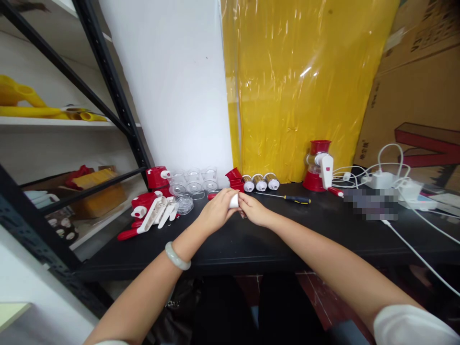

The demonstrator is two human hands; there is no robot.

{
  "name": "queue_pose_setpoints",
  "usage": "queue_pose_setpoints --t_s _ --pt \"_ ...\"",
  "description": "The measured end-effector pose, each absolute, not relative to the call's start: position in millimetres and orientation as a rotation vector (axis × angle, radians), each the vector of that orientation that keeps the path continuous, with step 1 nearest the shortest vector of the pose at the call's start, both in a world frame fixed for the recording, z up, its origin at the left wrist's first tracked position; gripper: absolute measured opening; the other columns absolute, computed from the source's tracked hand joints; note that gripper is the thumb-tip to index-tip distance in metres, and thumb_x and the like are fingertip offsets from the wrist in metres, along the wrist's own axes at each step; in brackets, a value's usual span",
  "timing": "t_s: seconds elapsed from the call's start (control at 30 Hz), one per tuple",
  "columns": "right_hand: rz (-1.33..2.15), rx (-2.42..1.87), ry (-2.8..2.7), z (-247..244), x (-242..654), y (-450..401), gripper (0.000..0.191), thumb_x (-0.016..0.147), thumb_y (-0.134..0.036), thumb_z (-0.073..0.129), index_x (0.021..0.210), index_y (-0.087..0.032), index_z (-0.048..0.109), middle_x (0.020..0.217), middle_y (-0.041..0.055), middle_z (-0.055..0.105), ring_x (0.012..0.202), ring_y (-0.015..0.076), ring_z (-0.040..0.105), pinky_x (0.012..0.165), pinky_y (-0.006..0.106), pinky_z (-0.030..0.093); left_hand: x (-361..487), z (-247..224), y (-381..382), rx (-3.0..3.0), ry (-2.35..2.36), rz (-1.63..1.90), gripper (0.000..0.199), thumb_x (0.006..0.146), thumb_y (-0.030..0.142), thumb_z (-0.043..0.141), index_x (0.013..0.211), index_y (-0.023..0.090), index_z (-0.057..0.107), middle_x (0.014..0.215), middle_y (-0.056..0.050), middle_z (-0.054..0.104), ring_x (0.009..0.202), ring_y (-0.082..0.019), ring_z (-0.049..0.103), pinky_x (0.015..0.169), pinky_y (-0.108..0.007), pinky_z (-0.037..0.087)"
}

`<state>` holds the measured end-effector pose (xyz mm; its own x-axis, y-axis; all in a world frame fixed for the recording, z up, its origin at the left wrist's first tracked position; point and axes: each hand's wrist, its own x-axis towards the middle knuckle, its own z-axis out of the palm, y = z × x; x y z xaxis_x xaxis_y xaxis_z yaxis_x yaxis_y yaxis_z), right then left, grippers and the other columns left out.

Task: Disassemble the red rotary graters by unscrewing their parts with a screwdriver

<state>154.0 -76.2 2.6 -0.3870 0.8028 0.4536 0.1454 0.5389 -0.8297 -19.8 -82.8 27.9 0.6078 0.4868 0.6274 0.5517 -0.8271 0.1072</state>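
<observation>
Over the middle of the black table (230,249), my two hands meet around a small white part (234,201). My left hand (218,211) wraps its fingers over the left side of this part. From the right, my right hand (253,209) pinches it with bent fingers. Just behind the hands lie red pieces (235,179) and metal drums with white ends (259,182). A screwdriver with a dark blue and yellow handle (297,200) rests to the right of my right hand.
Clear plastic cups (194,181), red housings (157,178) and white crank arms with red handles (153,215) lie on the left. An upright red and white grinder (318,167), white chargers (381,180) and cables occupy the right. A black-framed shelf (104,67) borders the left side.
</observation>
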Motion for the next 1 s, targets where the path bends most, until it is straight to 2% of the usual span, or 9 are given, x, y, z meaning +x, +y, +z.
queue_pose_setpoints --t_s 0.13,0.37,0.63,0.77,0.87,1.0 --pt "0.836 -0.774 -1.835 2 156 -78 0.022 0.092 -0.040 0.040 0.077 -0.023 0.039 0.053 -0.0081 0.042 0.046 0.0106 0.043 0.050 0.024 0.036 -20 34 -84 -2.744 -0.895 -0.973 0.043 0.088 0.039 0.053 0.128 0.022 0.048 0.124 -0.014 0.054 0.117 -0.029 0.053 0.099 -0.047 0.043" --pt "0.952 -0.690 -1.908 4 164 -80 0.022 0.091 -0.038 0.045 0.076 -0.022 0.041 0.059 -0.0063 0.048 0.051 0.0101 0.048 0.054 0.025 0.042 -20 32 -86 -2.804 -0.808 -1.054 0.045 0.087 0.039 0.056 0.126 0.019 0.049 0.121 -0.016 0.054 0.117 -0.029 0.052 0.099 -0.048 0.043" --pt "1.147 -0.623 -1.945 12 172 -86 0.010 0.085 -0.028 0.053 0.086 -0.018 0.052 0.067 -0.0023 0.060 0.058 0.0115 0.057 0.059 0.027 0.049 -31 29 -94 -2.796 -0.635 -0.895 0.043 0.090 0.028 0.051 0.133 0.023 0.043 0.129 -0.016 0.049 0.120 -0.028 0.052 0.094 -0.046 0.050" --pt "1.067 -0.664 -1.913 13 170 -91 0.007 0.077 -0.019 0.058 0.082 -0.017 0.053 0.066 -0.0030 0.060 0.060 0.0125 0.059 0.061 0.027 0.049 -31 25 -98 -2.633 -0.564 -0.825 0.050 0.091 0.025 0.050 0.138 0.024 0.035 0.132 -0.016 0.045 0.122 -0.028 0.050 0.090 -0.043 0.054" --pt "1.025 -0.739 -1.921 14 169 -93 0.012 0.070 -0.010 0.058 0.078 -0.018 0.054 0.064 -0.0042 0.060 0.058 0.0118 0.059 0.058 0.025 0.047 -28 24 -101 -2.543 -0.532 -0.760 0.048 0.091 0.023 0.049 0.138 0.021 0.035 0.129 -0.017 0.047 0.123 -0.028 0.049 0.088 -0.041 0.055" --pt "1.137 -0.794 -2.011 17 171 -94 0.008 0.074 -0.010 0.052 0.075 -0.016 0.058 0.062 -0.0019 0.063 0.052 0.0110 0.060 0.055 0.024 0.048 -28 23 -103 -2.507 -0.533 -0.689 0.048 0.090 0.019 0.048 0.137 0.021 0.037 0.129 -0.016 0.048 0.122 -0.027 0.050 0.089 -0.040 0.054"
